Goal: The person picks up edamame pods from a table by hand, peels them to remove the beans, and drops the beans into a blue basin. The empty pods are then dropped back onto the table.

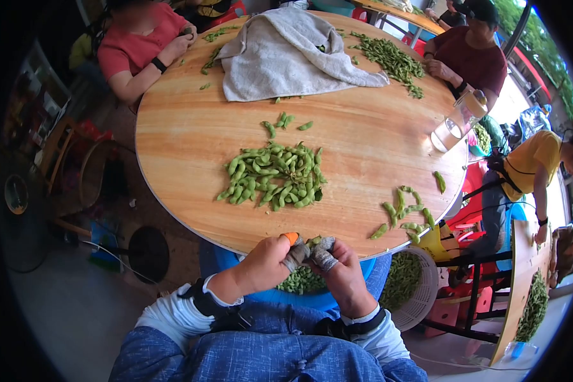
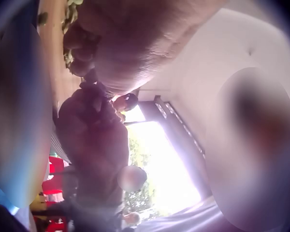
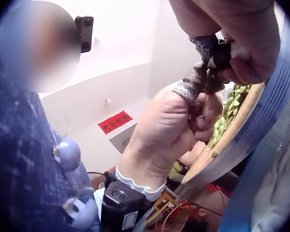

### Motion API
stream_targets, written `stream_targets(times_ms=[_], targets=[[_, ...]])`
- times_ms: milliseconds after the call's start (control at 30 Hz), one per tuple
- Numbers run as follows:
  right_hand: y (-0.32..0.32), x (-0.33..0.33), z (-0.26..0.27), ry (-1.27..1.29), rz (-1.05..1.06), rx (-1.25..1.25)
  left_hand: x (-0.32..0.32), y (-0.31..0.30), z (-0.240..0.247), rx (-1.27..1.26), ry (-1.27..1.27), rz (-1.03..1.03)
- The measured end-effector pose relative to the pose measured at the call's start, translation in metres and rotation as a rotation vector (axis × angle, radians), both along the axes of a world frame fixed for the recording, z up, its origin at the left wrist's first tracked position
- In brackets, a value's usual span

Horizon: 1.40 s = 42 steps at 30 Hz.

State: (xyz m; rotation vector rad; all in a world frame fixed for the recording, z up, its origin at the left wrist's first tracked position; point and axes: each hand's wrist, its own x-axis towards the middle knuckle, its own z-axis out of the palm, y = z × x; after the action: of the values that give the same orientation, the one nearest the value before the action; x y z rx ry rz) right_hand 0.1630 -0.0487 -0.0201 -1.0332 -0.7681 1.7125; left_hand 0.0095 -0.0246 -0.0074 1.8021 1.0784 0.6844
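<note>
Over the table's near edge, my left hand and right hand meet and pinch a green soybean pod between their fingertips. Grey knitted covers wrap some fingers, and an orange cover shows on the left hand. Below the hands, a blue basin holds shelled green beans. A heap of soybean pods lies on the table just ahead. In the right wrist view, the left hand faces the camera with its covered fingertips against the right hand's; the pod is hidden there.
The round wooden table bears a grey cloth, another pod heap, loose pods and a clear jug. A white basket with pods stands at the right. People sit around the far side.
</note>
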Motion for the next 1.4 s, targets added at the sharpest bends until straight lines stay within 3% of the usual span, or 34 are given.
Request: stream_targets(times_ms=[33,133,333,433,533,633,667,833,900,933,1000,1033,1100,1167,1233,1333,1400], targets=[[0.0,0.0,0.0,-0.001,0.012,0.013,-0.001,-0.001,0.005,0.205,0.187,-0.002],[-0.001,0.0,0.003,-0.076,0.055,0.082,-0.005,-0.006,0.011,0.459,0.394,-0.083],[-0.004,-0.001,0.007,-0.068,0.035,0.027,-0.009,-0.006,0.006,0.671,0.386,-0.159],[-0.005,0.004,0.003,-0.045,0.081,0.089,-0.009,-0.005,0.008,0.576,0.31,-0.146],[-0.005,0.001,0.004,0.012,0.054,0.191,-0.008,-0.005,0.004,0.294,0.077,-0.077],[-0.008,-0.002,0.001,-0.061,0.052,0.282,-0.005,-0.006,0.004,-0.136,-0.326,0.011],[-0.009,-0.001,0.001,-0.116,0.076,0.297,-0.012,-0.007,-0.005,-0.504,-0.466,0.0],[-0.007,0.002,0.01,-0.357,0.136,0.399,-0.014,-0.007,-0.005,-0.553,-0.409,-0.03],[-0.005,0.004,0.007,-0.594,0.153,0.581,-0.013,-0.007,-0.013,-0.592,-0.447,-0.023],[-0.004,0.006,0.006,-0.714,0.16,0.67,-0.009,-0.008,-0.019,-0.53,-0.436,-0.014],[-0.004,0.014,0.009,-0.704,0.011,0.613,0.004,-0.01,-0.023,-0.408,-0.415,0.005],[-0.003,0.02,0.011,-0.696,-0.064,0.585,0.004,-0.009,-0.018,-0.183,-0.219,-0.01],[0.007,0.05,0.017,-1.115,-0.221,0.593,0.002,-0.002,0.004,0.262,0.175,-0.043],[0.015,0.077,0.01,-1.231,-0.421,0.605,0.006,0.013,0.014,0.391,0.257,0.087],[0.011,0.079,0.024,-1.152,-0.405,0.496,0.009,0.033,0.011,0.582,0.371,0.178],[0.006,0.068,0.017,-0.912,-0.36,0.448,0.011,0.059,-0.009,0.622,0.648,0.158],[0.004,0.055,0.009,-0.768,-0.282,0.448,0.012,0.063,-0.013,0.668,0.64,0.168]])
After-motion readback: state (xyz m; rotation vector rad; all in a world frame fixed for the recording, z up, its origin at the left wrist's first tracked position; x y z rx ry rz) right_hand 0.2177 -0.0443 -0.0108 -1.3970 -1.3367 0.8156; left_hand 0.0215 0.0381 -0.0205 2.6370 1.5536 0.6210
